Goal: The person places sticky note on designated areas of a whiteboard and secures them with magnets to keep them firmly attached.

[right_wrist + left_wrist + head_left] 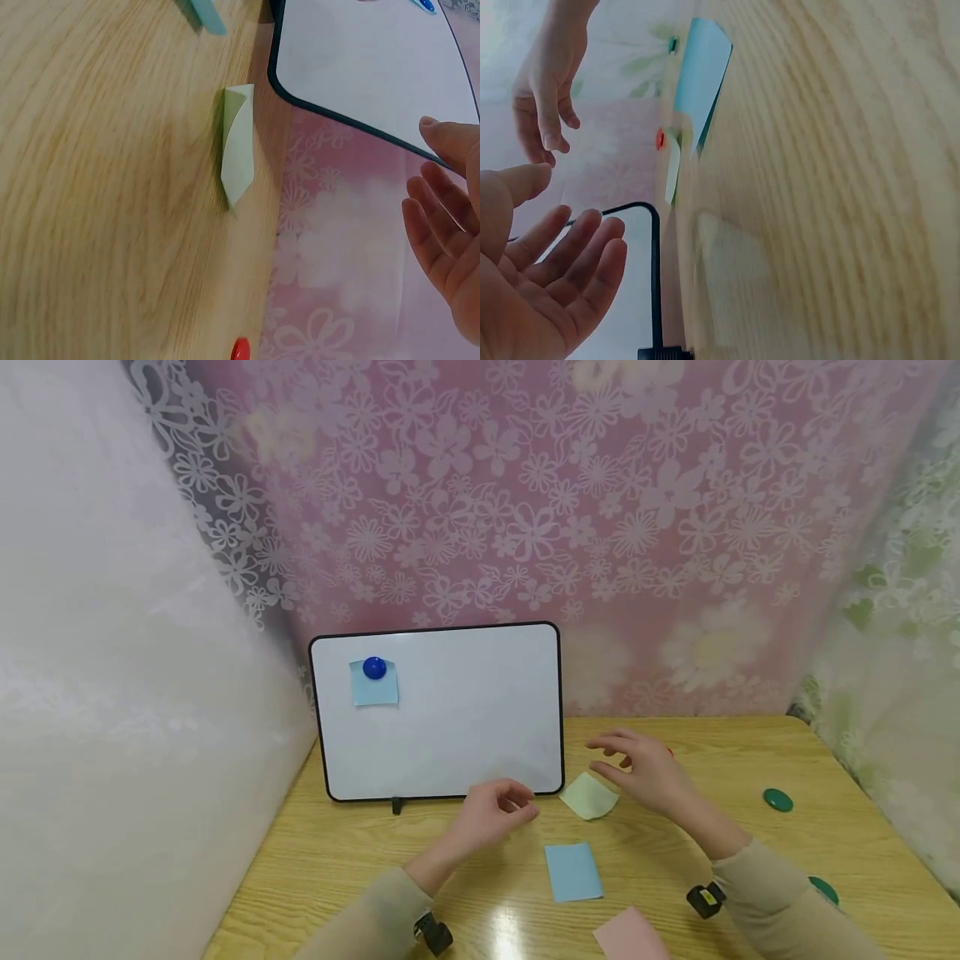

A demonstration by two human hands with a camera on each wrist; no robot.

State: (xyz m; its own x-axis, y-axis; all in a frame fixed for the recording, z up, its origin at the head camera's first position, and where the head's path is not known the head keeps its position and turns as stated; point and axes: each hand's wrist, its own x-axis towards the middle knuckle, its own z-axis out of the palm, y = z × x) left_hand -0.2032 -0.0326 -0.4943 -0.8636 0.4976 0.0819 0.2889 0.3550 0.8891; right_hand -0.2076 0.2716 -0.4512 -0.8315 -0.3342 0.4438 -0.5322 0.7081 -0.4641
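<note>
The yellow note (589,797) lay on the counter (300,877) just beside the whiteboard (450,727), set like a diamond, one corner toward the wall, another toward the person, its sides nearly equal. The right hand (645,768) hovered near it, thumb and fingers apart, empty; the left hand (495,810) was empty too, fingers loosely bent, thumb apart. Four notes showed: one yellow, one pink note (632,935), a blue note (574,872) and another blue under the blue magnet (374,668). Two green magnets (777,800) lay rightward. The right wrist view revealed a red magnet (240,349), mostly hidden from the head, and the yellow note's curled edge.
</note>
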